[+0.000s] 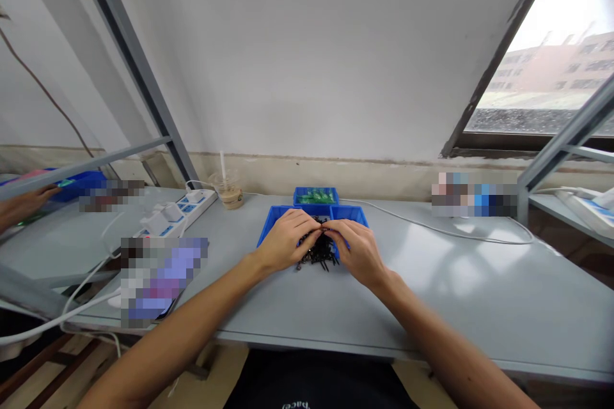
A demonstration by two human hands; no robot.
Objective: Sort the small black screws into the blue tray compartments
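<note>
My left hand (288, 238) and my right hand (357, 248) meet over the middle of the blue bins, both pinched closed at the fingertips. A thin dark piece shows between them, too small to name. Just below the fingers lies a heap of small black rod-like pieces (326, 257), some perhaps screws, spilling onto the table. A blue bin (269, 225) is partly covered by my left hand, another blue bin (352, 212) by my right. Behind them, a smaller blue bin (296, 197) holds several green pieces (316, 195).
On the left lie a power strip (189, 208) with plugs and a phone (165, 284) with a blurred screen. A plastic cup with a straw (231, 195) stands by the wall. A white cable (441, 232) crosses the grey table (432, 319). Another person's hand (36, 200) is at far left.
</note>
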